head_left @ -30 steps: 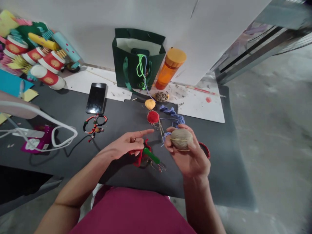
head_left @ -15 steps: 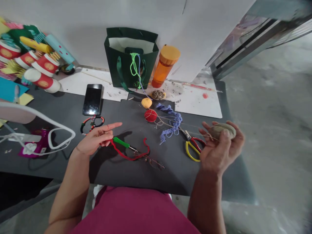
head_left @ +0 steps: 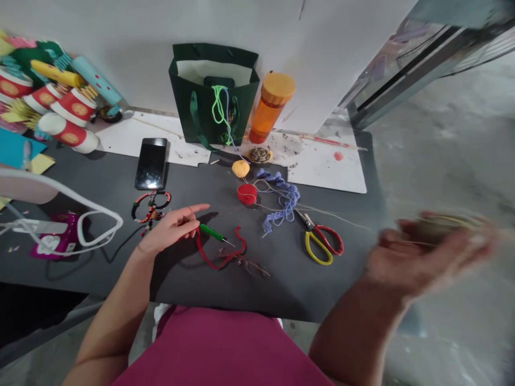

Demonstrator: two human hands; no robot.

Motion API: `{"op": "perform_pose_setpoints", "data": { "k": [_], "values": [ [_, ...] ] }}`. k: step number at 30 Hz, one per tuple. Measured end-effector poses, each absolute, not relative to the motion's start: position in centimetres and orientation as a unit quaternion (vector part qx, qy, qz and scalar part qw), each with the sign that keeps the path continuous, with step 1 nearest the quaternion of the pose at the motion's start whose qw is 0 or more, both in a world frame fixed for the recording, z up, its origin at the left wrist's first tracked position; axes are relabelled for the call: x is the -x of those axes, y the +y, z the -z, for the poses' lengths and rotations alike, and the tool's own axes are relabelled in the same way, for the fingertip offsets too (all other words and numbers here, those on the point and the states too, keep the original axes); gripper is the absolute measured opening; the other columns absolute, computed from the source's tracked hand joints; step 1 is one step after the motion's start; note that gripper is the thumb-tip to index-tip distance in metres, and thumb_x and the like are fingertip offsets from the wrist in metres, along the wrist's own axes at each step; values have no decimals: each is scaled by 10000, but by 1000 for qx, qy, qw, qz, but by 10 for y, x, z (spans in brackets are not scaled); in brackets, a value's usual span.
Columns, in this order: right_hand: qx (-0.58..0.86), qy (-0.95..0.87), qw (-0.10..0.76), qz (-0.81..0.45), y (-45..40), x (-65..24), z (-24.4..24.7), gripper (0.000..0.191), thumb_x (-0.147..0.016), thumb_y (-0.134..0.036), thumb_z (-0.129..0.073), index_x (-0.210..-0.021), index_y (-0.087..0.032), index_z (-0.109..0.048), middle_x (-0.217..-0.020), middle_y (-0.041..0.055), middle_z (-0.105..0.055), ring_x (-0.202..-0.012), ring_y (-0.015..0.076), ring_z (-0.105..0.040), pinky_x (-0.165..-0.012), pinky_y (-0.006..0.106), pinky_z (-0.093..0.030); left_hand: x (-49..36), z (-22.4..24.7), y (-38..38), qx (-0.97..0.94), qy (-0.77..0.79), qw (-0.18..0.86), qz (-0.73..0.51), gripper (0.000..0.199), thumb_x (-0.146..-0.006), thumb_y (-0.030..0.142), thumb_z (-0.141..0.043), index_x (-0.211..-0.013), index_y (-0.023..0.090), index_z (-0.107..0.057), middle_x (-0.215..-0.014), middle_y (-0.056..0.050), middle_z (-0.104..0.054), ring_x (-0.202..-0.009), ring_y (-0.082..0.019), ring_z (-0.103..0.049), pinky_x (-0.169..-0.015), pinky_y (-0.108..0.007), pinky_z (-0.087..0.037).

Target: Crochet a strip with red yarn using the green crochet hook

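Note:
My left hand point(head_left: 171, 229) is closed around the end of a green-handled crochet hook point(head_left: 211, 232), its index finger stretched out. From the same grip a narrow red crocheted strip point(head_left: 207, 260) curves down onto the table. Off the table's right edge, my right hand point(head_left: 406, 268) holds a beige ball of yarn point(head_left: 436, 229), smeared by motion. Its thin strand point(head_left: 338, 217) runs left over the table toward a red yarn ball point(head_left: 247, 194). Beside that lie a small yellow yarn ball point(head_left: 241, 169) and a blue curly crocheted piece point(head_left: 290, 203).
Red-and-yellow-handled scissors point(head_left: 319, 246) lie right of centre, and eyeglasses point(head_left: 251, 262) near the front. Behind stand a green paper bag point(head_left: 213, 107) and an orange bottle point(head_left: 267, 110). A phone point(head_left: 151, 163), beaded bracelets point(head_left: 140, 209) and a white cable point(head_left: 92, 206) are at left.
My right hand has swung right with the yarn ball, past the table edge, drawing out the strand and uncovering the scissors. My left hand has shifted slightly right with the crochet hook.

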State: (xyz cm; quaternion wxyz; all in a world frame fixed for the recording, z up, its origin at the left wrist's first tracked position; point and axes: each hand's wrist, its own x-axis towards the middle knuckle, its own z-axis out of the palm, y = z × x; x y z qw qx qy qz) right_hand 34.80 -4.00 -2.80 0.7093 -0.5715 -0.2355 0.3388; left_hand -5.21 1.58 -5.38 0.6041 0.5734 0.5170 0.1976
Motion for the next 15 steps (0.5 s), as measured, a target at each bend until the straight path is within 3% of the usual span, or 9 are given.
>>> {"op": "perform_pose_setpoints", "data": {
  "k": [2, 4, 5, 7, 11, 15],
  "values": [
    [522, -217, 740, -365, -33, -323, 32, 336, -771, -506, -809, -1044, -332, -721, -905, 30, -719, -559, 95, -562, -339, 184, -233, 46, 57, 14, -623, 515, 552, -206, 329, -929, 440, -583, -1052, 171, -729, -1042, -89, -763, -667, -124, -571, -664, -295, -462],
    [498, -228, 705, -450, -27, -292, 37, 340, -791, -502, -789, -1060, -306, -718, -939, 47, -738, -568, 100, -579, -355, 186, -268, 40, 61, 13, -690, 511, 474, -197, 295, -953, 416, -555, -865, 174, -699, -1323, -128, -722, -786, -151, -632, -821, -361, -491],
    [491, -240, 684, -482, -25, -277, 40, 334, -804, -493, -778, -1076, -312, -712, -944, 40, -741, -583, 104, -601, -376, 190, -312, 37, 64, 12, -724, 509, 428, -182, 285, -964, 395, -549, -851, 178, -696, -1362, -125, -710, -859, -172, -654, -913, -403, -475],
    [489, -271, 647, -519, -22, -251, 46, 322, -836, -454, -751, -1120, -314, -691, -981, 30, -738, -626, 108, -636, -432, 208, -391, 33, 69, 11, -776, 511, 340, -145, 243, -988, 341, -539, -983, 192, -731, -1280, -112, -750, -974, -215, -679, -1038, -482, -412],
    [515, -331, 564, -555, -22, -219, 56, 442, -824, -427, -785, -1206, -274, -626, -962, 15, -706, -671, 120, -658, -517, 244, -479, 33, 73, 7, -839, 500, 195, -93, 408, -1026, 247, -478, -1391, 146, -629, -1199, -150, -745, -1146, -279, -675, -1068, -511, -415],
    [512, -357, 512, -590, -24, -200, 65, 469, -764, -433, -845, -1137, -258, -622, -949, 6, -698, -696, 128, -671, -569, 254, -536, 37, 67, 4, -886, 450, 99, -48, 355, -1010, 163, -465, -1258, 127, -718, -1166, -146, -758, -1065, -265, -701, -1006, -427, -487]
  ]
}}
